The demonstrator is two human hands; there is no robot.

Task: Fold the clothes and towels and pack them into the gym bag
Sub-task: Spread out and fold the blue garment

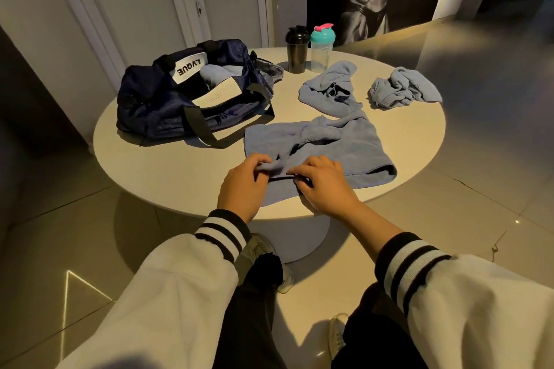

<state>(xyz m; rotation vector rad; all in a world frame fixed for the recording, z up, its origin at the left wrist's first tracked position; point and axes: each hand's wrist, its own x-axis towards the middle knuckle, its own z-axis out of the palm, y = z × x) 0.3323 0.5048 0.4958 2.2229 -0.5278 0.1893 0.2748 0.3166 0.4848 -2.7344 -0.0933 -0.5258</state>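
Round table (168, 171): towel (338, 144) lying near-centre, folding step just getting going.
Left hand (242, 186) and right hand (323, 186) are pinching its near edge with curled fingers; next move is probably needing it spread flat, folded, then going into the open gym bag (156, 105) far left.

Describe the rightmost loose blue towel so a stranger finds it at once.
On the round white table, look right of the teal-lidded bottle to the right rim. The rightmost towel lies there, bunched in a heap, alone; the middle towel sits by the bottle, and the near towel is held by the left hand and right hand.
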